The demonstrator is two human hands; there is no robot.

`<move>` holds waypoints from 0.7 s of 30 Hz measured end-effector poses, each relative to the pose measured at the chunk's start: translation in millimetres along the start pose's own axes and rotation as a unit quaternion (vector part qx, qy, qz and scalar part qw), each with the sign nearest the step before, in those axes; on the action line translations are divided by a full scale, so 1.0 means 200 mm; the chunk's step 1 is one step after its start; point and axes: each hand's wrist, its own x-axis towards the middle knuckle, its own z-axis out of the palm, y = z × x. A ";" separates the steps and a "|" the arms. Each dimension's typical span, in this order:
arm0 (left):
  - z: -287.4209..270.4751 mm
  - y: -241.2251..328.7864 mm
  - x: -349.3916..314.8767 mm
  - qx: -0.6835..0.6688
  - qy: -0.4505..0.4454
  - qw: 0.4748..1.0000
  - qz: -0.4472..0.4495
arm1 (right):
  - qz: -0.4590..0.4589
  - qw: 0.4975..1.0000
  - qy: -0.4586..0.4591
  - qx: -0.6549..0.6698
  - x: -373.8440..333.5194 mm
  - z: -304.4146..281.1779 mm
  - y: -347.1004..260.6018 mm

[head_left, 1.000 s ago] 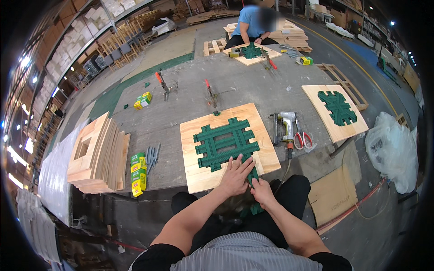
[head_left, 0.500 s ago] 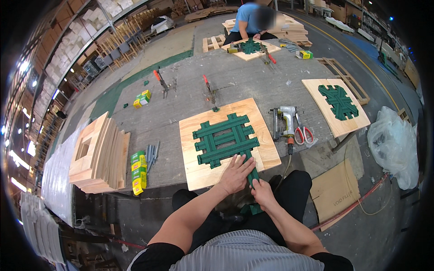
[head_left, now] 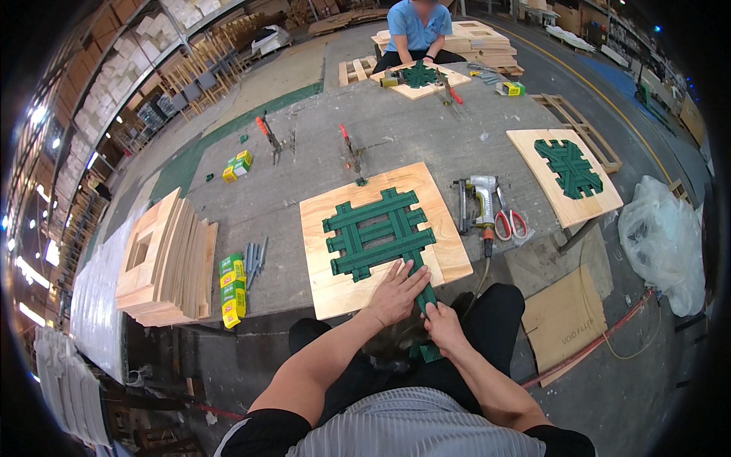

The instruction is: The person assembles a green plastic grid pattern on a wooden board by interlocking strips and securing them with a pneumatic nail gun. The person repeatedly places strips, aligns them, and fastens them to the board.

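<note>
A square wooden board [head_left: 335, 295] lies at the table's near edge, an opening in its middle crossed by green webbing straps [head_left: 354, 265] in a woven grid. My left hand [head_left: 397, 292] rests flat with fingers stretched out, on the board and the near end of one strap. Just right of it and lower, my right hand [head_left: 444, 327] is closed around the loose length of green webbing [head_left: 425, 298], which runs off the board's near edge toward my lap. More green webbing [head_left: 428, 351] hangs below that hand.
Right of the board lie a staple gun [head_left: 483, 202] with a hose and red-handled scissors [head_left: 511, 222]. A finished webbed board [head_left: 525, 156] is farther right. Stacked boards [head_left: 164, 263], yellow-green boxes [head_left: 233, 289] and staple strips [head_left: 256, 259] stand left. Across the table sits a co-worker [head_left: 417, 34].
The co-worker across the table has straightened up from a bent-over posture. My hands stay in nearly the same place on the board and the webbing.
</note>
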 end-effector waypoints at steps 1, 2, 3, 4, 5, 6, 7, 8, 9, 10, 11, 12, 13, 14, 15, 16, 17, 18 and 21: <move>0.00 0.00 0.00 0.000 0.001 1.000 0.002 | 0.000 1.000 0.000 0.003 0.00 0.00 0.00; 0.00 0.00 0.00 0.001 0.000 1.000 0.002 | 0.000 1.000 -0.001 0.003 0.00 -0.01 0.00; 0.00 0.00 0.00 0.002 -0.002 1.000 0.002 | 0.000 1.000 -0.003 0.003 0.00 -0.01 0.00; 0.00 0.00 0.00 0.003 -0.003 1.000 0.002 | 0.000 1.000 -0.004 0.003 -0.01 -0.01 0.00; 0.00 0.00 0.00 0.003 -0.003 1.000 0.001 | 0.002 1.000 -0.005 0.001 -0.01 -0.01 0.00; 0.00 0.00 0.00 0.003 -0.003 1.000 0.001 | 0.002 1.000 -0.006 -0.001 -0.01 -0.01 -0.01; 0.00 0.00 0.00 0.004 -0.004 1.000 0.000 | 0.003 1.000 -0.006 -0.003 -0.01 -0.01 -0.01; 0.00 0.00 0.00 0.006 -0.005 1.000 -0.001 | 0.003 1.000 -0.008 -0.003 -0.01 -0.01 -0.01; 0.00 0.00 0.00 0.008 -0.006 1.000 0.000 | 0.003 1.000 -0.008 -0.003 0.00 -0.02 0.00; 0.00 0.00 0.00 0.011 -0.007 1.000 0.000 | 0.002 1.000 -0.008 -0.003 0.00 -0.02 0.00; 0.00 0.01 0.00 0.012 -0.008 1.000 0.000 | 0.001 1.000 -0.007 -0.005 0.00 -0.02 0.01; 0.00 0.01 0.00 0.014 -0.008 1.000 -0.001 | 0.000 1.000 -0.006 -0.006 0.00 -0.02 0.01; 0.00 0.00 0.01 0.016 -0.009 1.000 -0.001 | -0.001 1.000 -0.005 -0.008 0.00 -0.02 0.01; 0.00 0.00 0.01 0.014 -0.011 1.000 -0.001 | 0.003 1.000 -0.005 -0.012 0.01 -0.02 0.01; 0.00 0.00 0.00 0.013 -0.012 1.000 -0.002 | 0.007 1.000 -0.004 -0.016 0.00 -0.03 0.01; 0.00 0.00 0.00 0.011 -0.014 1.000 -0.002 | 0.011 1.000 -0.003 -0.020 0.00 -0.03 0.01; 0.00 0.00 0.00 0.011 -0.012 1.000 -0.002 | 0.008 1.000 -0.004 -0.017 0.00 -0.03 0.01; 0.01 0.00 0.00 0.010 -0.010 1.000 -0.002 | 0.006 1.000 -0.003 -0.014 0.00 -0.03 0.02; 0.02 0.00 -0.01 0.012 -0.008 1.000 -0.002 | 0.003 1.000 -0.003 -0.017 0.01 -0.03 0.03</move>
